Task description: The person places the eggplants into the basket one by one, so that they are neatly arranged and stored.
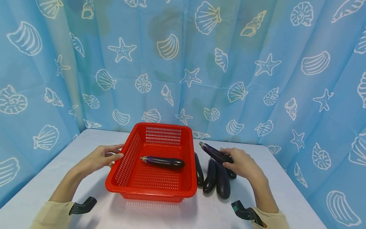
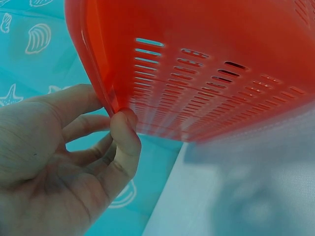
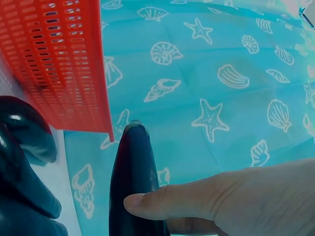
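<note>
A red plastic basket (image 1: 151, 192) with slotted walls stands on the table, and one dark purple eggplant (image 1: 163, 162) lies crosswise inside it. At the basket's left rim, my left hand (image 1: 100, 157) pinches the edge between thumb and fingers, as the left wrist view also shows. My right hand (image 1: 241, 161) grips another eggplant (image 1: 214, 153) near one end, its stem end pointing toward the basket. That eggplant is held above several loose eggplants (image 1: 223, 183) lying to the basket's right. In the right wrist view the thumb presses along the held eggplant (image 3: 133, 172).
A white-covered table (image 1: 143, 216) carries everything. Behind and beside it hangs a blue curtain (image 1: 183, 105) printed with white shells and starfish. The basket's right wall rises between its inside and the loose eggplants.
</note>
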Demonstrator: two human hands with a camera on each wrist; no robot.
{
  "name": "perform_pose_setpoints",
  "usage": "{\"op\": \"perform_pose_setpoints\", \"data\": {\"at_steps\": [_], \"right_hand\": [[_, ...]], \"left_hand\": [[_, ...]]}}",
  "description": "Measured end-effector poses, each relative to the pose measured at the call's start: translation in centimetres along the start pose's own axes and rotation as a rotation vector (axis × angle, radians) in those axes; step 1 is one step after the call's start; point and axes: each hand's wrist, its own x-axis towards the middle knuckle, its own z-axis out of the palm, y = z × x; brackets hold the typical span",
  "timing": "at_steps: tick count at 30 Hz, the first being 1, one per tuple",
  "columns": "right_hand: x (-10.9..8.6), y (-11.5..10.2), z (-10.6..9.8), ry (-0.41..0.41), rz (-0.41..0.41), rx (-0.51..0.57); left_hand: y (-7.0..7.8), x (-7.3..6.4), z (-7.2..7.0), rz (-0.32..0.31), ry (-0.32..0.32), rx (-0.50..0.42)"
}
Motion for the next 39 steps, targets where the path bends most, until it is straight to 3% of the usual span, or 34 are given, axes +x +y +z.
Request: {"op": "perform_pose_setpoints", "data": {"at_steps": [15, 24, 39], "right_hand": [[0.4, -1.8, 0.2, -0.021, 0.022, 0.02], [0.8, -3.1, -0.2, -0.007, -0.042, 0.019], [2.2, -6.2, -0.6, -0.053, -0.103, 0.01]], "left_hand": [[0.2, -0.1, 0.0, 0.003, 0.006, 0.002], [0.3, -0.2, 0.0, 0.003, 0.007, 0.002], [0.0, 0.0, -0.1, 0.003, -0.018, -0.01]]}}
